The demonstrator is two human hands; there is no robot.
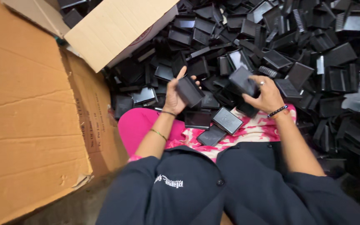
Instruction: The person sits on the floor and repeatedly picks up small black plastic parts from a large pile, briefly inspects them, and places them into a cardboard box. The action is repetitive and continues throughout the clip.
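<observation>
Even, moderately bright overhead light; soft sheen on black plastic pieces [301, 50]; slight motion blur at hands; wide-angle stretching toward edges; deep shadows between pieces.

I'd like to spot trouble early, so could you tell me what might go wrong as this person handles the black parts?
1. Three loose parts lie on the lap and may slide off the pink cloth if the legs shift.
2. The left hand has only a light grip on its part, which could drop.
3. The heap is piled loosely around the right hand, so pieces might tumble down.
</observation>
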